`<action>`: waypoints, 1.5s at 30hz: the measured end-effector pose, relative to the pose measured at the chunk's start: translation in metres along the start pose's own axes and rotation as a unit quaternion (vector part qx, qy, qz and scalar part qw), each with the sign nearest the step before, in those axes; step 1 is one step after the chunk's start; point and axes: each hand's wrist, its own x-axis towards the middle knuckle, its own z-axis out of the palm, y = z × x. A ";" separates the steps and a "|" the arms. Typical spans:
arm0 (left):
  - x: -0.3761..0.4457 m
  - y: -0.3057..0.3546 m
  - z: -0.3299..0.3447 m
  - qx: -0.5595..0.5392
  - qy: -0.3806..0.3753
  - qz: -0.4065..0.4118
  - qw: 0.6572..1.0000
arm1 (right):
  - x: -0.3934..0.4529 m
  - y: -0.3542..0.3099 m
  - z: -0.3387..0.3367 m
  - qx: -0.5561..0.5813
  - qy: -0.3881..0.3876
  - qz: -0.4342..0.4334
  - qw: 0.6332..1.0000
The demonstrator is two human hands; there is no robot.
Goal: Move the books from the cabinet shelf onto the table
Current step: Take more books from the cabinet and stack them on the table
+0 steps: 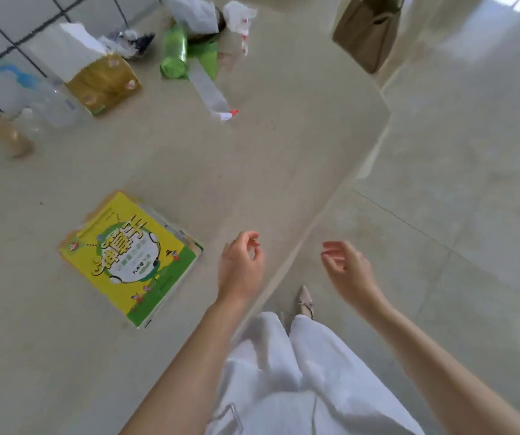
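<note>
We log a pale beige stone-look table [189, 171] filling the left and centre of the head view; its edge runs diagonally toward lower centre, with glossy light floor tiles [456, 189] to the right. A yellow-and-green softcover book [130, 259] lies flat on the table as the top of a small stack, near the table's front edge and just left of the left hand; we cannot count the books under it. At the far side of the table we see a brown-and-white tissue pack [95, 73], a green plastic roll [173, 53], clear plastic bottles [48, 102] and white plastic bags [217, 14], all blurred. A brown paper bag [367, 32] stands on the floor. The left hand [241, 265] hovers over the table edge, fingers loosely curled, grasping nothing. The right hand [345, 266] hangs over the floor, likewise relaxed and empty. No cabinet shelf is in view.
</note>
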 end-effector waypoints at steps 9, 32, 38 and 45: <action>-0.040 0.086 0.095 0.073 -0.243 0.153 0.955 | -0.077 0.104 -0.079 0.075 0.159 0.126 0.976; -0.430 0.263 0.416 0.163 -0.590 0.435 0.660 | -0.394 0.410 -0.224 0.226 0.496 0.393 0.741; -0.495 0.288 0.474 0.169 -0.636 0.467 0.590 | -0.416 0.455 -0.256 0.244 0.537 0.428 0.685; -0.521 0.336 0.559 0.186 -0.664 0.498 0.526 | -0.398 0.509 -0.318 0.250 0.577 0.463 0.625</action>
